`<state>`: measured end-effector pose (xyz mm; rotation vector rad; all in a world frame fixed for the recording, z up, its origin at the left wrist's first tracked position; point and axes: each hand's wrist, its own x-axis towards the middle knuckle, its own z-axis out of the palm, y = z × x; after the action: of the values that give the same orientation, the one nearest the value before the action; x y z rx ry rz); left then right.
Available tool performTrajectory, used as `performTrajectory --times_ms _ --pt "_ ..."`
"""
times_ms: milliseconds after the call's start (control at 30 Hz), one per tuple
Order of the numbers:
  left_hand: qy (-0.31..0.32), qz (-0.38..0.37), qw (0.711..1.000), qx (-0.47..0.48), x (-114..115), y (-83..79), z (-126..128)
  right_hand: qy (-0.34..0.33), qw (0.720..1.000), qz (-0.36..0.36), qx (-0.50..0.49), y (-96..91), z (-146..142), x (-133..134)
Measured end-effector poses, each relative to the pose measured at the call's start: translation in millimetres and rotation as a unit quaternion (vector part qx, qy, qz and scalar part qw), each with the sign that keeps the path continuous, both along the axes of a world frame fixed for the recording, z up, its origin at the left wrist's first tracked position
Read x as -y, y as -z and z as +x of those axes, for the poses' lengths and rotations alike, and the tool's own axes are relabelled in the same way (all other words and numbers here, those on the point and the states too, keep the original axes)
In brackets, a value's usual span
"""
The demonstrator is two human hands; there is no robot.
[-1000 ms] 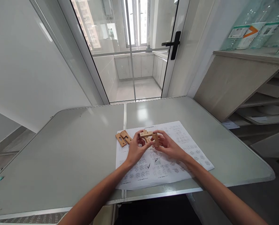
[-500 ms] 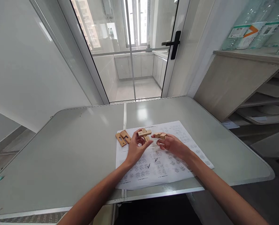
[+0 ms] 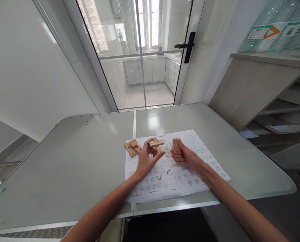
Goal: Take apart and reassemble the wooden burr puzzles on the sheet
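My left hand [image 3: 147, 158] pinches a small cluster of joined wooden puzzle pieces [image 3: 156, 144] above a printed instruction sheet [image 3: 175, 174]. A short gap to the right, my right hand [image 3: 183, 155] is curled round a single wooden piece [image 3: 176, 144], which stands upright out of the fist and looks blurred. Two loose notched wooden pieces [image 3: 132, 148] lie side by side on the sheet's far left corner, just left of my left hand.
The sheet lies on a grey folding table [image 3: 89, 151] with a seam down its middle. Behind the table is a glass door [image 3: 144, 50] with a black handle. A wooden shelf unit [image 3: 265, 90] stands at the right, with packaged bottles on top.
My right hand pulled one wooden piece away from the cluster, moved it right, then turned it upright in a closed fist. My left hand kept the cluster nearly still.
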<state>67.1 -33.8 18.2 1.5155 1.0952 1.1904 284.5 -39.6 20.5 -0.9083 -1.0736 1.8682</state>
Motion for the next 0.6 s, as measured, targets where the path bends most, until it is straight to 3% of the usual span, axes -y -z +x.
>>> performTrajectory --times_ms 167,467,600 --pt "0.006 0.001 1.0 -0.006 -0.7 1.2 -0.7 0.014 0.998 0.039 0.043 -0.4 1.1 3.3" --pt "0.004 0.009 1.0 -0.013 -4.0 4.0 -1.6 -0.03 0.999 -0.029 -0.027 -0.3 4.6 3.6" --pt "0.006 0.019 1.0 -0.015 -4.0 1.9 -1.1 -0.044 0.997 0.035 0.053 4.0 3.8 1.4"
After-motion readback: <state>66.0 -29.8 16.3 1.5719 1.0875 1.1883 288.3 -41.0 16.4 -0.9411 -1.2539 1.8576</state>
